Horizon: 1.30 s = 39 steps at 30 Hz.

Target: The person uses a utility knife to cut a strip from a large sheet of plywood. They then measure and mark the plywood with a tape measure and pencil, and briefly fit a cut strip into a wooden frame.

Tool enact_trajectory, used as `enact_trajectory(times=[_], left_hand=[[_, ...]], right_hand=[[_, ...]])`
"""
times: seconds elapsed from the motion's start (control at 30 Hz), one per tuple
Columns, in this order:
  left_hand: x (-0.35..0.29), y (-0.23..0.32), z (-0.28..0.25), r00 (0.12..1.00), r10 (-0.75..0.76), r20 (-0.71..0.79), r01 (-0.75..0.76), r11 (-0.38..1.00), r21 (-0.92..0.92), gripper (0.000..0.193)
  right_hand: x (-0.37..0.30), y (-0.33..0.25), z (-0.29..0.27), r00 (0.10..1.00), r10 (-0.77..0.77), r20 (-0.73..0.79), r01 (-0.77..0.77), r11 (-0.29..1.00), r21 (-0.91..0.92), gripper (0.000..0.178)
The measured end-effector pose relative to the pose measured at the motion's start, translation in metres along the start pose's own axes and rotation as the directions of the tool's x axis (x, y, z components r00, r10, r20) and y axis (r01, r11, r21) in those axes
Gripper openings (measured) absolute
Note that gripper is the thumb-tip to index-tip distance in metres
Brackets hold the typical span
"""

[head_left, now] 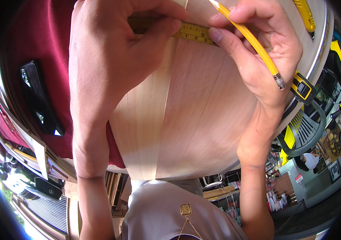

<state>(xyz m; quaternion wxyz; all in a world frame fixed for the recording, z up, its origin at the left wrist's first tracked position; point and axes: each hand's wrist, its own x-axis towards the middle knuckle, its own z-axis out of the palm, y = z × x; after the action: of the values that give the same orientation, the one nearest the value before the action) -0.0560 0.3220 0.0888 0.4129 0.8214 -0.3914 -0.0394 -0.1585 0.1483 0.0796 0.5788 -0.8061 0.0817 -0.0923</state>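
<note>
A yellow tape measure blade (194,32) stretches between my hands, above a light wooden strip (142,116) and the plywood surface (206,100) beside it. My left hand (106,60) is closed, pinching the blade between thumb and fingers; the hand partly covers its left portion. At the blade's right portion, my right hand (272,44) has its thumb pressed on it. A yellow pencil (252,40) also sits in the right hand, slanting across the palm with its sharpened tip up at the top edge and its worn eraser end toward the wrist.
Maroon cloth (54,24) lies on the left, with a glossy black object (40,96) on it. A yellow utility knife (305,15) rests at the top right. A black and yellow buckle (302,87) is at the round table's right edge, near a chair (308,128).
</note>
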Motion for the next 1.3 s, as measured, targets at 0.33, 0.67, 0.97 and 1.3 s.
enact_trajectory(times=[0.33,0.67,0.97,1.3], left_hand=[[0.000,0.001,-0.003,0.997,-0.079,0.021,0.079,0.997,-0.016,0.011],[-0.002,0.007,-0.005,0.998,-0.052,0.031,0.049,0.994,0.094,0.011],[0.001,0.007,-0.003,0.998,-0.026,0.061,0.016,0.987,0.157,0.010],[-0.003,-0.003,-0.001,1.000,-0.014,0.016,0.015,0.997,-0.077,0.008]], right_hand=[[0.001,0.002,0.002,1.000,0.011,0.000,-0.011,0.991,0.135,0.028],[0.001,-0.008,-0.002,0.996,0.080,0.038,-0.081,0.996,0.045,0.024],[-0.001,-0.012,-0.004,0.996,0.085,0.039,-0.086,0.996,0.011,0.023],[-0.004,-0.009,-0.001,0.995,0.089,0.052,-0.093,0.992,0.083,0.024]])
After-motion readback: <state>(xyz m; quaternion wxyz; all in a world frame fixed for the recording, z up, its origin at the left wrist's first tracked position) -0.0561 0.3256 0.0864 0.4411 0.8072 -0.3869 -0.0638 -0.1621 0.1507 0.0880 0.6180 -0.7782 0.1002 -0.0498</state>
